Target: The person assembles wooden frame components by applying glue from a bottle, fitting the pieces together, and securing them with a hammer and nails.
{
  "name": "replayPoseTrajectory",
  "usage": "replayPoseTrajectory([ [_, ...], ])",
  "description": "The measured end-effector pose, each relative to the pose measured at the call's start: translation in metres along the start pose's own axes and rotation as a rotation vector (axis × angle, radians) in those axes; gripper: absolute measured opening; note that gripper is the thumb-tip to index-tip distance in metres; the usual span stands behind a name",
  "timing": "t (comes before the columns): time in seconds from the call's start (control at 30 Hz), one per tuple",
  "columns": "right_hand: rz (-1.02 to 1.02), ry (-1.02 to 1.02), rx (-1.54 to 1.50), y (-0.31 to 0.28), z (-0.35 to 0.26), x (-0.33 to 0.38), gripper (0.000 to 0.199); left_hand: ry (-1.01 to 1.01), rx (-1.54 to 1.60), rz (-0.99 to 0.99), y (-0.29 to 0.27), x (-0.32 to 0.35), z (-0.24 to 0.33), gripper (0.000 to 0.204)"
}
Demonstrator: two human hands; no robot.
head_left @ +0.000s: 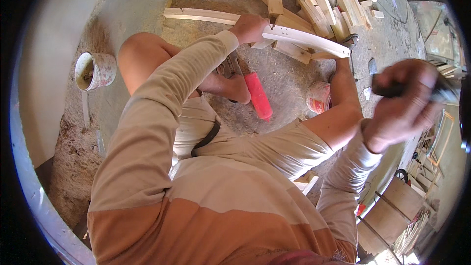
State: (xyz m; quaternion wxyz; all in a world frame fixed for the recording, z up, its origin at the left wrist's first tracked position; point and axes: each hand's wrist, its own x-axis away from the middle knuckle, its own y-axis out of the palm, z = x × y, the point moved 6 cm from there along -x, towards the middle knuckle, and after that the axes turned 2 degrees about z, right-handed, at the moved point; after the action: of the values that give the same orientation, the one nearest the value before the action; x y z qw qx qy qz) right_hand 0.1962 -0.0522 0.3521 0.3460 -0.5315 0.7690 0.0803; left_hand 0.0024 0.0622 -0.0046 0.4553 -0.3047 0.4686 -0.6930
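My left hand is closed around the middle of a long, slightly curved piece of pale wood, held out crosswise in front of my legs. Small dark holes or nail heads show on its right part, and whether it is one piece or two joined is hidden under my fingers. Raised at the right, my right hand grips a dark-handled tool. Motion smears that hand and the tool's far end, so its kind cannot be made out. Below the wood, a red plastic bottle with a narrow tip lies by my foot.
Many wood offcuts are heaped on the concrete floor at the far side. A dirty white bucket stands at the left, and a smaller red-and-white bucket sits beside my right leg. Boards and sticks lean at the lower right.
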Motion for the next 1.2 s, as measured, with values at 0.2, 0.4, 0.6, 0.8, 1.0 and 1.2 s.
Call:
replayPoseTrajectory([
  [0.2, -0.155, -0.124, -0.143, 0.002, 0.018, 0.023, 0.033, -0.018, 0.059, 0.065, 0.000, 0.003, 0.001, 0.037],
  [0.4, -0.733, 0.440, 0.492, 0.021, 0.219, 0.172, 0.028, 0.070, -0.011, 0.038, 0.009, -0.008, 0.010, 0.028],
  [0.6, -0.105, 0.237, 0.061, -0.031, 0.071, 0.001, 0.016, -0.039, 0.028, 0.009, 0.006, 0.003, -0.004, 0.041],
  [0.8, -0.094, -0.066, -0.415, -0.006, 0.010, 0.000, 0.024, 0.008, 0.028, 0.038, 0.005, -0.004, 0.009, 0.043],
  [1.0, -0.815, 0.396, 0.596, 0.023, 0.263, 0.217, 0.037, 0.013, 0.006, 0.019, 0.016, -0.006, 0.003, 0.040],
  [1.2, -0.482, 0.373, 0.221, 0.009, 0.172, 0.111, 0.021, 0.076, 0.059, 0.057, 0.007, -0.003, 0.005, 0.032],
])
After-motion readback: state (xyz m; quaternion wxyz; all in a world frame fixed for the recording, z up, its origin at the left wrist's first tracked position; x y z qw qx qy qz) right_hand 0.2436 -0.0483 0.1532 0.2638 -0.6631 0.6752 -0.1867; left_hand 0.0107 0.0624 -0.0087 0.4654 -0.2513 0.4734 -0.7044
